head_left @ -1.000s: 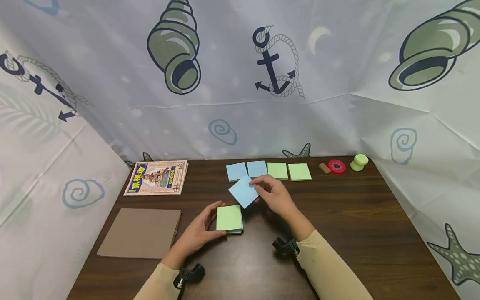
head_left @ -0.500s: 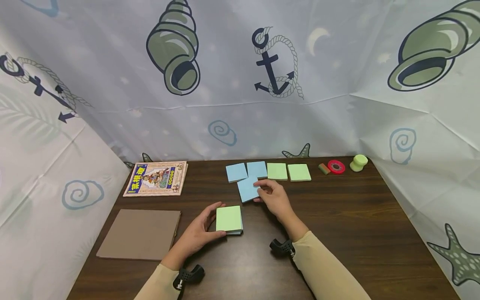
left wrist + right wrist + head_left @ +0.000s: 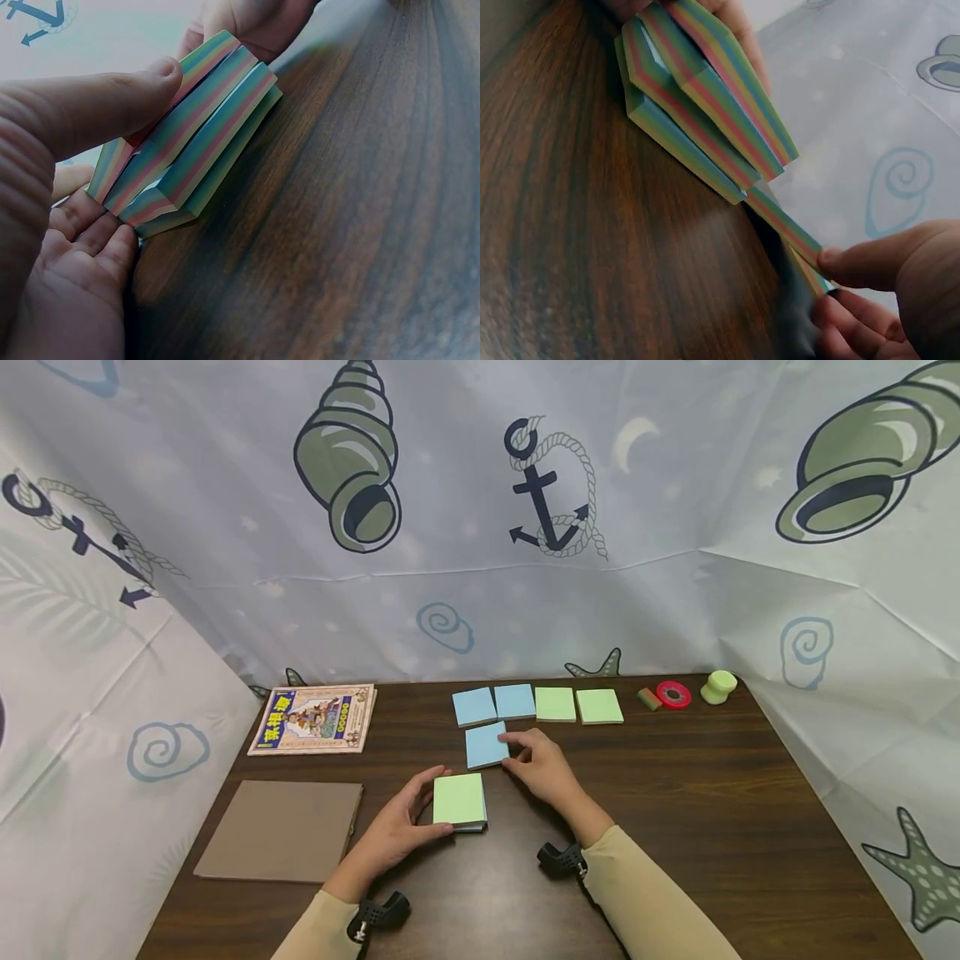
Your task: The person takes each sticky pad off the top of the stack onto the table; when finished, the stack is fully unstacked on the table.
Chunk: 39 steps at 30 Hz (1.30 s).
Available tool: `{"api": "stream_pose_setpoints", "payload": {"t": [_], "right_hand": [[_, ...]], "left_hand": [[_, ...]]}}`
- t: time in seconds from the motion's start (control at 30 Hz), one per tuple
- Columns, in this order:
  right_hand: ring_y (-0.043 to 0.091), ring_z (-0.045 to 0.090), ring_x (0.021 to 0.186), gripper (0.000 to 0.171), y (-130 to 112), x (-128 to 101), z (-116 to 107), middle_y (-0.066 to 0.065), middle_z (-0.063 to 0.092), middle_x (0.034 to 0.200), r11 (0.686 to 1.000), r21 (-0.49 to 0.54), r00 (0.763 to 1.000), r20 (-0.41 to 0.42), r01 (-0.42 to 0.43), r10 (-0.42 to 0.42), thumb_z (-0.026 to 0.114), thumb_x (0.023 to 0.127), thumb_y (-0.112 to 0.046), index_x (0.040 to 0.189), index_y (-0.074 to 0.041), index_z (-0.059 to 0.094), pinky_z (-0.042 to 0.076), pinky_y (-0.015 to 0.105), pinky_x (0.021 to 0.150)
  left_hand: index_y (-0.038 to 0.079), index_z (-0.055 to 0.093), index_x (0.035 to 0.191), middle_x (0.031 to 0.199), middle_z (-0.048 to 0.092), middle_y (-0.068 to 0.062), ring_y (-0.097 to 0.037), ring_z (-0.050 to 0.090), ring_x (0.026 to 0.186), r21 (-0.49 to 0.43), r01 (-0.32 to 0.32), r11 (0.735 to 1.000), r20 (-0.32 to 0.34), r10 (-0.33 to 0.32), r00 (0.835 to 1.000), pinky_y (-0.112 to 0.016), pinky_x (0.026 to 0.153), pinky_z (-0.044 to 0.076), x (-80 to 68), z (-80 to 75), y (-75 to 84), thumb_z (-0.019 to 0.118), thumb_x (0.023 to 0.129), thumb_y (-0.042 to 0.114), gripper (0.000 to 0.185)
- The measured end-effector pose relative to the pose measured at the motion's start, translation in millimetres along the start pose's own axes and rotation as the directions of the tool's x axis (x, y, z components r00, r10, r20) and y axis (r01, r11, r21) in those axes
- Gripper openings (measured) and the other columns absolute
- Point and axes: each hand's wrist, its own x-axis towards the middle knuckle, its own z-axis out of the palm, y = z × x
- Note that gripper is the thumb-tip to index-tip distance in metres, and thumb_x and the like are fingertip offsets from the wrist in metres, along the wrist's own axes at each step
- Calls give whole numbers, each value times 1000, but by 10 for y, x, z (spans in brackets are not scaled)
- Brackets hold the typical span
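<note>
In the head view my left hand holds a stack of sticky note pads, a green one on top. The left wrist view shows the stack's striped edges, with the thumb along one side and fingers against another. Just beyond the stack, my right hand pinches a blue sticky note pad by its right edge. In the right wrist view that pad's striped edge lies by the thumb. Behind it are two blue pads and two green pads in a row.
A booklet with a colourful cover lies at the back left, and a brown board-like rectangle in front of it. At the back right are a small brown-green block, a red disc and a light green knob-shaped object.
My right hand has turned the blue pad straighter and lowered it towards the table, below the left end of the row. The left hand and its stack have stayed put.
</note>
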Motion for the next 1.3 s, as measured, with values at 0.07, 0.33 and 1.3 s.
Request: {"api": "stream_pose_setpoints", "payload": {"t": [0.07,0.33,1.3], "right_hand": [[8,61,78,41,-2,-11,7,6,68,121,995,-85,999,8,43,-43,83,98,-12,138,-15,76,54,25,71],[5,52,77,39,23,-24,59,3,66,114,972,-196,991,53,130,-122,81,100,-14,138,-15,76,50,25,70],[10,55,85,29,-38,-4,23,0,62,106,981,-141,990,65,134,-126,72,106,-15,134,-15,75,51,27,77]], "left_hand": [[10,29,171,175,39,-11,-34,32,166,0,1,1000,3,-1,1000,-42,133,25,-1,3,-8,90,91,13,100],[11,31,171,175,40,-11,-35,32,166,7,-4,1000,2,4,1000,-43,133,25,8,9,-8,90,91,14,100],[11,30,171,175,40,-12,-34,33,165,13,4,1000,-6,-4,1000,-43,132,27,4,17,-13,90,92,14,100]]}}
